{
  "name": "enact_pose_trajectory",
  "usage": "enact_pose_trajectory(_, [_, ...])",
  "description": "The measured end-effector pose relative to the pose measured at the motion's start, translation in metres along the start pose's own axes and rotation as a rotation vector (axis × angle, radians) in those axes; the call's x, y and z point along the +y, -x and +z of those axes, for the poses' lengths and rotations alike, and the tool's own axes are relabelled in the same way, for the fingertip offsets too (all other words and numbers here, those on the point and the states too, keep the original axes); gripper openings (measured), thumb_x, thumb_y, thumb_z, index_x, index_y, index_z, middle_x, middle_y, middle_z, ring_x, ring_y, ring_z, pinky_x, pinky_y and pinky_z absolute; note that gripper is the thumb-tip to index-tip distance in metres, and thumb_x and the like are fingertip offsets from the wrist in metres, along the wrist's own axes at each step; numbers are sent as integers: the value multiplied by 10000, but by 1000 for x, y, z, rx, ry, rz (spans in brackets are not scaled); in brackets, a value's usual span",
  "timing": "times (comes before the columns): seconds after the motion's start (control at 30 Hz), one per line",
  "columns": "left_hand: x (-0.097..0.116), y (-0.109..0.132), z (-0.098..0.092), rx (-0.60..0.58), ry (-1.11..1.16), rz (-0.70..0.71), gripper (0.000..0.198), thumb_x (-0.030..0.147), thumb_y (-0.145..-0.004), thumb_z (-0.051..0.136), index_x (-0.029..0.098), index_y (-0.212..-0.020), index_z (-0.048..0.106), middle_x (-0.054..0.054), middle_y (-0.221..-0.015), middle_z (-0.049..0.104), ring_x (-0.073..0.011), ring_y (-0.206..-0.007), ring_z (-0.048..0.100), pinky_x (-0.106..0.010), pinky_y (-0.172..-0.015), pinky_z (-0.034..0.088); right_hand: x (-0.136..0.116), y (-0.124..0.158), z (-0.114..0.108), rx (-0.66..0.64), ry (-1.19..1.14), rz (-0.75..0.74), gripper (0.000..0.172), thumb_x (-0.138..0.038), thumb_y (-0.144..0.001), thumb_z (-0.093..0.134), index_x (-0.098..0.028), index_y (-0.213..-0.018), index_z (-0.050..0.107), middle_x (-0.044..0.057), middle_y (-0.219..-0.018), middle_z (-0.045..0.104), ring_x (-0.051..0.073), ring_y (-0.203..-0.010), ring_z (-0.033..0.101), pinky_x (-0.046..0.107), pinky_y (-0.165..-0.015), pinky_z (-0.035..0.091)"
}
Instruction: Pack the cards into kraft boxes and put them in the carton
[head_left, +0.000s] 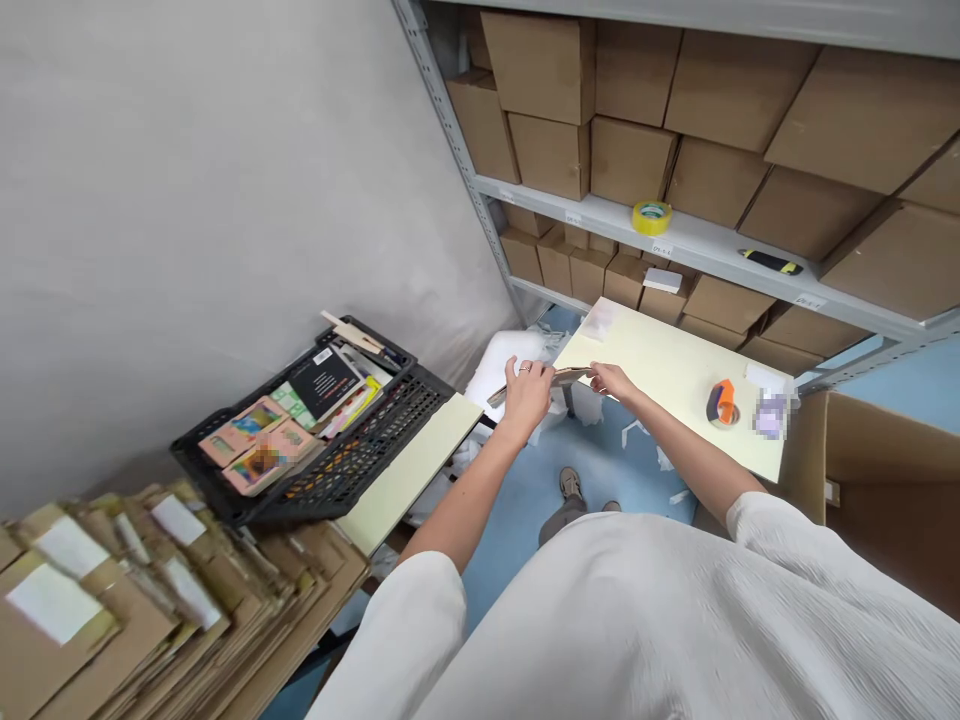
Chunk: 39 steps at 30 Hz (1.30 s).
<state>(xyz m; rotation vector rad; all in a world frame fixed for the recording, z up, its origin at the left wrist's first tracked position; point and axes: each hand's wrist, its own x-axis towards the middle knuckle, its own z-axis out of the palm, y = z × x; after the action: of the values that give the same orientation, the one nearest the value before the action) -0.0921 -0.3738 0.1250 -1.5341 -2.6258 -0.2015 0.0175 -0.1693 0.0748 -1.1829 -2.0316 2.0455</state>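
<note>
Both hands are out in front of my body, over the gap between two pale tabletops. They grip a flat piece of brown cardboard (568, 376), seen nearly edge-on. My left hand (527, 393) is closed over its left part, with a ring on one finger. At the other end, the fingers of my right hand (611, 381) pinch the cardboard's edge. Just beyond the right hand is the pale yellow table (637, 350). An orange tape dispenser (723, 402) stands on that table, and a blurred purple item (771, 412) lies near its right end.
Left, a black crate (375, 440) holds books and boxes beside stacked flattened cardboard (150, 590) with white labels. Ahead, a grey shelf (712, 255) carries brown boxes, yellow tape (651, 217) and a cutter knife (771, 262). A large open carton (892, 480) stands right. Scraps litter the blue floor.
</note>
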Motion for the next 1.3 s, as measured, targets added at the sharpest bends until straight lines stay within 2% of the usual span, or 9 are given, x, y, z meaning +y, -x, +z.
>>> enact_pose_trajectory(0.17, [-9,-59,-1,69,62,103,446,110,-993,477,267,-1311,747,-156,-1266,713,-356,-1284,593,-619,-1295,235,-26,-20,-22,88,-52,-31,154,-324,-894,666,-187,-833,702,53,-802,750,149,-677,655,236,-626,479])
enact_pose_trajectory(0.33, [-4,-120,31,60,136,268,469,101,-1010,457,274,-1325,758,-151,-1245,727,-336,-1238,608,-603,-1294,258,-23,-35,-55,282,-118,-6,53,-244,-839,670,-195,-831,690,38,-771,732,147,-698,658,228,-624,484])
enact_pose_trajectory(0.5, [32,-166,70,-28,172,468,485,97,-1019,439,278,-1355,740,-145,-1257,739,-324,-1232,618,-581,-1263,301,4,-33,-98,490,-192,50,65,-178,-782,673,-192,-845,683,5,-720,695,140,-680,632,229,-619,476])
enact_pose_trajectory(0.67, [83,-199,103,-101,217,609,456,89,-1031,436,262,-1327,736,-163,-1320,722,-316,-1256,626,-516,-1217,355,40,-30,-147,596,-200,103,161,-122,-727,672,-194,-870,692,-18,-678,667,149,-666,615,233,-607,459])
enact_pose_trajectory(0.83, [130,-218,146,-213,167,686,444,72,-1040,404,218,-1318,718,-168,-1272,732,-309,-1222,647,-482,-1175,385,83,-40,-190,650,-130,214,186,-100,-732,669,-195,-891,689,-26,-666,656,160,-671,612,244,-640,465])
enact_pose_trajectory(1.0, [164,-218,188,-381,120,736,424,56,-1027,415,204,-1302,702,-160,-1255,733,-298,-1197,660,-461,-1139,407,127,-53,-216,637,-27,374,204,-77,-733,694,-217,-880,669,-30,-691,652,168,-652,611,259,-656,464])
enact_pose_trajectory(1.13, [179,-213,208,-479,155,762,337,146,-1043,494,198,-1316,686,-167,-1287,719,-314,-1237,652,-484,-1153,410,155,-56,-229,589,71,448,226,-87,-759,704,-219,-941,687,-9,-752,691,190,-697,644,266,-677,479])
enact_pose_trajectory(1.23, [182,-215,217,-545,187,709,325,245,-1067,507,202,-1342,676,-170,-1345,696,-332,-1256,646,-509,-1159,417,165,-58,-235,580,165,444,255,-102,-802,685,-202,-1035,714,51,-932,769,224,-869,713,270,-744,509])
enact_pose_trajectory(1.3, [181,-222,223,-581,193,662,347,250,-1068,484,212,-1357,672,-168,-1389,677,-339,-1280,632,-514,-1154,424,168,-61,-237,548,217,444,281,-109,-838,656,-187,-1099,724,84,-1076,795,243,-1000,736,272,-807,524])
